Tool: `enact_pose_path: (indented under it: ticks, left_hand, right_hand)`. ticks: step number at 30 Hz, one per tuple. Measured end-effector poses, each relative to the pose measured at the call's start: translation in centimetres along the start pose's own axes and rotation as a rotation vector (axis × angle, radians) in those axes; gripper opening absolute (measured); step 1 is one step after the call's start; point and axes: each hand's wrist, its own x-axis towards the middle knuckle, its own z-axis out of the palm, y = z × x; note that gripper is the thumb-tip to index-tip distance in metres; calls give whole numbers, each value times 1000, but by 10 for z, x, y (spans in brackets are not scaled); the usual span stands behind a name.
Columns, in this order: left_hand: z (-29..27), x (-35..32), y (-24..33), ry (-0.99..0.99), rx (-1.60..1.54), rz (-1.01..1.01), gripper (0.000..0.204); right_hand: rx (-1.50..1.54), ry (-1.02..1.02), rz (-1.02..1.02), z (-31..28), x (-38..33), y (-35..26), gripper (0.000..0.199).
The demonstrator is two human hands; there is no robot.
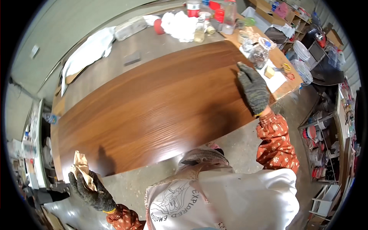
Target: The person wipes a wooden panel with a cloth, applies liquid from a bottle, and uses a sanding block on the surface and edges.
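The left hand [90, 188], gloved, is clamped on a crumpled piece of brown sandpaper [81, 168], held just off the near corner of the wooden panel [153, 111]. The right hand [253, 90], gloved, lies flat with fingers spread on the panel's far right part, holding nothing.

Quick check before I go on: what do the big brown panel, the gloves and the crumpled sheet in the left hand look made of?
Brown panel: likely wood or wood veneer, with long grain lines and a smooth, slightly glossy finish. Right hand and left hand: dark knitted fabric gloves with yellow cuff trim. Crumpled sheet: tan, creased, probably sandpaper or plain paper; the view cannot settle which.
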Motion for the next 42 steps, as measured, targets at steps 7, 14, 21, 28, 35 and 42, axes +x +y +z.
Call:
enact_pose_path:
  ticks: [7,14,21,28,35,42]
  left_hand:
    - [75,-19,170,-56,-99,60,47]
    - [96,-19,247,-260,113,116,48]
    - [99,-37,229,-241,65,-100,50]
    - [93,-43,235,-324,288,-55,51]
    - [99,-32,244,-171,87,-240,57]
    - [76,-60,225,-265,273,-120,73]
  right_hand:
    - [77,194,276,-67,5,181,29]
    - [71,-273,199,-18,15,249,30]
    - [-101,-308,-9,-10,38,242,37]
    - [241,-145,-174,53,175,187,49]
    - [-209,-516,-296,240,293,194,62]
    - [-506,-509,-684,311,346,251,44]
